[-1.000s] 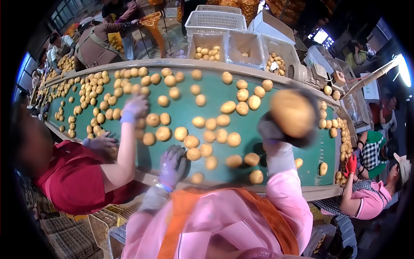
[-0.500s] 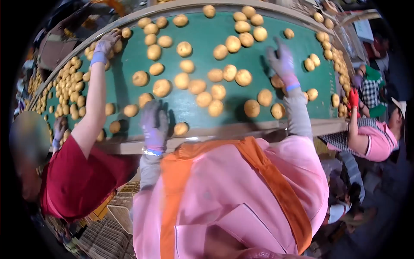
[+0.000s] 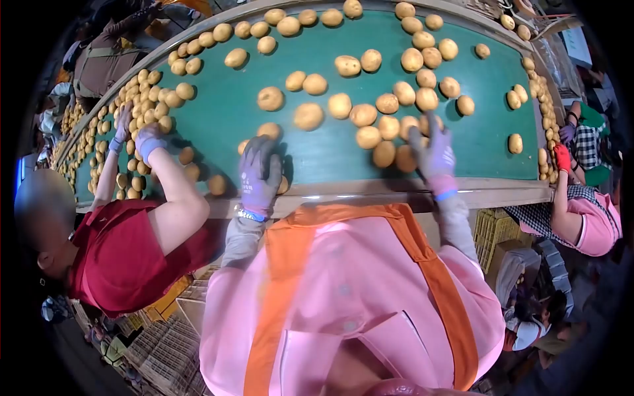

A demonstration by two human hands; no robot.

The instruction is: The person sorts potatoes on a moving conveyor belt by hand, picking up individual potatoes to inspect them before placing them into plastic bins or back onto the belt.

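Note:
A green conveyor belt (image 3: 224, 105) carries many yellow potatoes. My left hand (image 3: 259, 173), in a purple-grey glove, lies flat on the belt's near edge with a potato (image 3: 283, 186) just to its right. My right hand (image 3: 432, 153), also gloved, rests with fingers spread over a cluster of potatoes (image 3: 387, 140) near the belt's front; whether it grips one I cannot tell. I wear a pink top with orange straps.
A person in a red shirt (image 3: 119, 257) stands at my left with both gloved hands among potatoes (image 3: 148, 105). Another person in pink (image 3: 584, 221) works at the right end. Crates (image 3: 172, 350) sit on the floor below.
My right hand has drawn back from mid-belt toward the near edge. My left hand stays at the front edge. The red-shirted person's far arm has pulled back to the left.

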